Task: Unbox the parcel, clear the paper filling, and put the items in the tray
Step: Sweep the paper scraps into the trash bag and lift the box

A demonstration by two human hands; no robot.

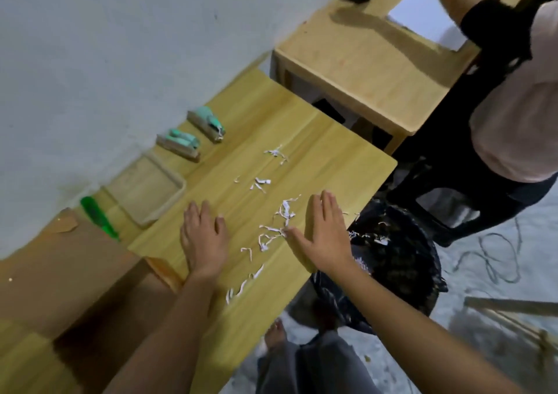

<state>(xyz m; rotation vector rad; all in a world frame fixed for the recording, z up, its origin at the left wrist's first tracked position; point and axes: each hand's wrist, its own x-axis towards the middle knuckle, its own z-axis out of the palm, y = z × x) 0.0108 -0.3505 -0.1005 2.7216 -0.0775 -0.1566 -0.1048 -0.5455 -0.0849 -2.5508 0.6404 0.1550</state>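
Observation:
My left hand (203, 236) lies flat and open on the wooden table (332, 140). My right hand (321, 233) is flat too, fingers together, its thumb side touching white paper shreds (273, 233) scattered over the tabletop. A brown cardboard box (60, 273) sits at the left, flaps open. Beyond it an empty wooden tray (178, 187) stands against the wall. Two green items in brown packs (179, 144) (208, 123) lie on the table past the tray.
A green cutter (98, 217) lies between box and tray. A black bin bag (398, 260) holding shreds hangs below the table's right edge. Another person (513, 106) stands at the right by a second wooden table (371, 70). Cables lie on the floor.

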